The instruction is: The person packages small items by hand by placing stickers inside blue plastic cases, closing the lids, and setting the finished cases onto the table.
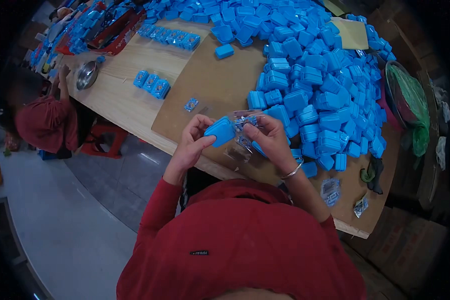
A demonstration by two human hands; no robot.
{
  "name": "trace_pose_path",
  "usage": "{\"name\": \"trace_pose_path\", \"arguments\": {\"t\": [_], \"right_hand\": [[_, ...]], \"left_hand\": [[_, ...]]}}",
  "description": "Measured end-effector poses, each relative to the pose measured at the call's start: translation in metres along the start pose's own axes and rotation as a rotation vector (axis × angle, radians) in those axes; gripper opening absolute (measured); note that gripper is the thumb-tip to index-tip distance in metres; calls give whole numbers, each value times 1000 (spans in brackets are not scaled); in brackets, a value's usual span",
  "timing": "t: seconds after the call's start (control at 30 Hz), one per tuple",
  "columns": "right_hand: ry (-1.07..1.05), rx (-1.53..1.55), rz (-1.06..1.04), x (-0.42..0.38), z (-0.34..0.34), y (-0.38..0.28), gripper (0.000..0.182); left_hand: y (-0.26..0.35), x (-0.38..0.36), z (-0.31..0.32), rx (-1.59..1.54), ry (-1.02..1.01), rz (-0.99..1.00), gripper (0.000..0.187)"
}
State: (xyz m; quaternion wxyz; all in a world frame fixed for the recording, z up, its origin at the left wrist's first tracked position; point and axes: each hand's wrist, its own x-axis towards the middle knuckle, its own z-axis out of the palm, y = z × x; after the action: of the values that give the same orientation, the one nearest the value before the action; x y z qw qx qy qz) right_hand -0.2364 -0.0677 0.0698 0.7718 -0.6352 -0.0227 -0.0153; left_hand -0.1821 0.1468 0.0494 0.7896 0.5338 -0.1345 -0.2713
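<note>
A blue case is gripped by the left hand. A clear packet is pinched by the right hand, beside the blue pile on the counter. Packet-to-case fitting is judged under way; alignment is needed.

Closed blue plastic case, tilted, held above the cardboard; clear printed packet just beside it
</note>
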Motion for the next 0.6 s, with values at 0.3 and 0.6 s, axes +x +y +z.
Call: {"name": "trace_pose_path", "arguments": {"t": [0.3, 0.6], "right_hand": [[-60, -218, -143, 1, -1, -12, 20], [-147, -232, -138, -3, -17, -16, 22]], "left_hand": [[17, 8, 10, 58, -144, -24, 38], [22, 8, 19, 77, -136, 38, 43]]}}
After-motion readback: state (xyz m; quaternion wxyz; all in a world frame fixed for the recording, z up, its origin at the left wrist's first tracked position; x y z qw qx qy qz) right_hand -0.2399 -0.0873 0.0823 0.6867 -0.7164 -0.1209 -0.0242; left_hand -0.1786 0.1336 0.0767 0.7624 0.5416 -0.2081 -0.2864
